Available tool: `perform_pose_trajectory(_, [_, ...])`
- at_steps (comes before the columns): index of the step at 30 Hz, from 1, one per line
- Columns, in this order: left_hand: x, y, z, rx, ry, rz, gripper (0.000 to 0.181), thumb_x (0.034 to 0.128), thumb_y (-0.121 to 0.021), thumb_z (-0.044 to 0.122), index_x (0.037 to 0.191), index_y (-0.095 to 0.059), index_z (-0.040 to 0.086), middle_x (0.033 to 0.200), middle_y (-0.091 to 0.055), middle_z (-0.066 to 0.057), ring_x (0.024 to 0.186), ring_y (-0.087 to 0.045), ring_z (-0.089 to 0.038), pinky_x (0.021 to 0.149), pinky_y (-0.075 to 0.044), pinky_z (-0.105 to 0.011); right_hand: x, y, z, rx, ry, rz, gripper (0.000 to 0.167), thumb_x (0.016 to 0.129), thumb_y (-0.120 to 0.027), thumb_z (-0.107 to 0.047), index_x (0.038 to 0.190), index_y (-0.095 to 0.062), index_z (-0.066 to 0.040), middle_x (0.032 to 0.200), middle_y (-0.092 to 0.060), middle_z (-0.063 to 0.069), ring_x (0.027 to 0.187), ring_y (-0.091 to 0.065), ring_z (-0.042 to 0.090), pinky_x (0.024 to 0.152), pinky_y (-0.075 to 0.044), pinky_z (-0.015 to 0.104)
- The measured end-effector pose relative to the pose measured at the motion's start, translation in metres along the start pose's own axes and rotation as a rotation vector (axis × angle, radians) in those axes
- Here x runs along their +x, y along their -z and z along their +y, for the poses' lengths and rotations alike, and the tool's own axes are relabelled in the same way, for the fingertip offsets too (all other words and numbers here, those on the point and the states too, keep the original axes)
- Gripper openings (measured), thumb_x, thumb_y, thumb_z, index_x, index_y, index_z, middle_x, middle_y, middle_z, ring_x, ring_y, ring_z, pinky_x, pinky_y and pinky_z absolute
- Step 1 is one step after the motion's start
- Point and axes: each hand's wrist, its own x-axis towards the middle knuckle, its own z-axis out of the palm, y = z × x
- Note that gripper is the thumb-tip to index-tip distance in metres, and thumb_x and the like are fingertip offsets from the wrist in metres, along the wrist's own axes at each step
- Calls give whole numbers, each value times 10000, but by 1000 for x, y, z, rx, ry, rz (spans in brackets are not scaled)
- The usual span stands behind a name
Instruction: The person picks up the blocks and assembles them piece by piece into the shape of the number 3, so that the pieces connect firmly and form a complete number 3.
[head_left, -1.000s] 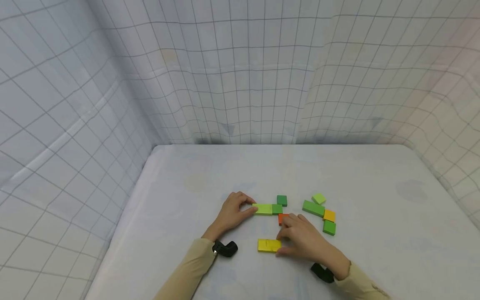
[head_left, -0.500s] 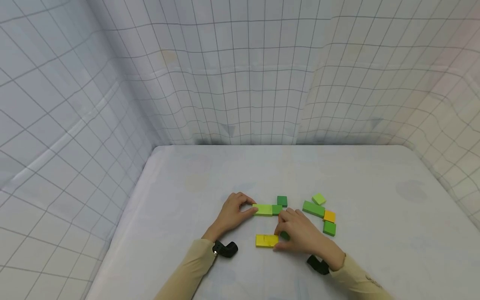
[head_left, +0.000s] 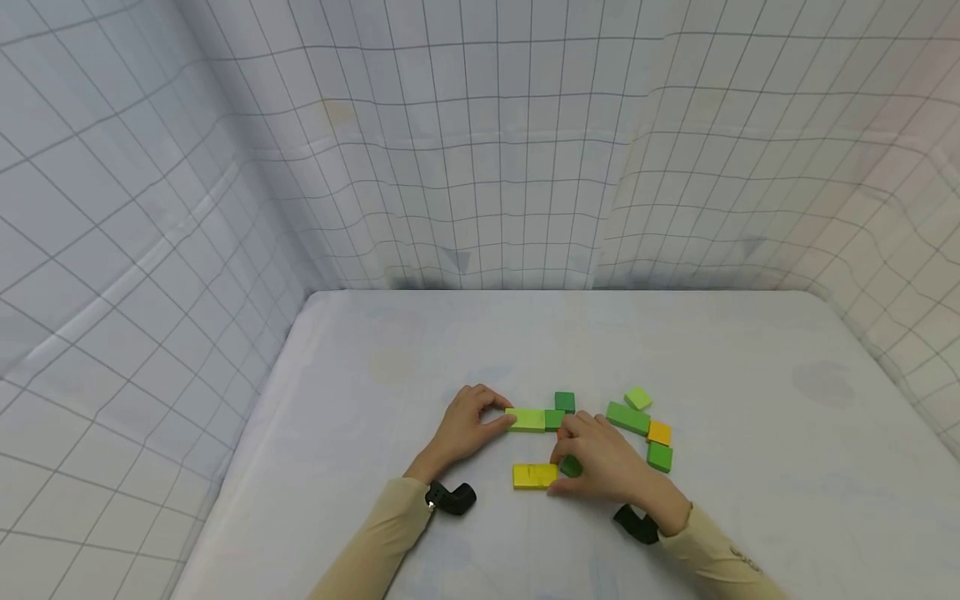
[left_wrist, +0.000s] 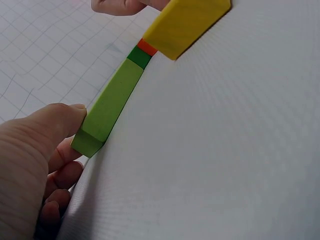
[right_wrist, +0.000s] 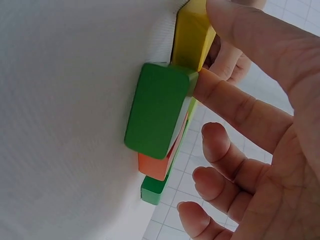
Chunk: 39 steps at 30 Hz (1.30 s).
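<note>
My left hand (head_left: 465, 427) pinches the left end of a light green block (head_left: 527, 420), thumb on the near side, fingers behind. Against that block's right end sits a small green block (head_left: 554, 420). My right hand (head_left: 609, 463) grips the right end of a yellow block (head_left: 535, 477) between thumb and index finger, nearer to me on the table. The other right fingers are loosely bent. Beside the yellow block's end, a green block (right_wrist: 157, 110) shows in the right wrist view. Behind it lies an orange-red block (right_wrist: 152, 165), mostly covered by my right hand in the head view.
A dark green block (head_left: 565, 402) lies just behind the row. Farther right sit a long green block (head_left: 627, 418), a light green block (head_left: 638, 398), an orange block (head_left: 659, 432) and a green block (head_left: 660, 457). Gridded white curtains (head_left: 480, 167) surround the white table (head_left: 375, 350).
My right hand has slid the yellow block away from me, toward the row, with a small shift left and back. A green block under that hand has come into view. My left hand stays put.
</note>
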Motion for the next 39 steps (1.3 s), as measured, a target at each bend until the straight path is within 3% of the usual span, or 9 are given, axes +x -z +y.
perform_pose_trajectory(39, [0, 0, -1, -3, 6, 3, 192, 866, -699, 348, 989, -695, 201, 909, -558, 116, 808, -419, -106, 729, -351, -300, -4, -2, 5, -11, 9, -12, 316, 722, -774, -514, 844, -705, -231, 801, -361, -114, 752, -350, 97, 676, -292, 295])
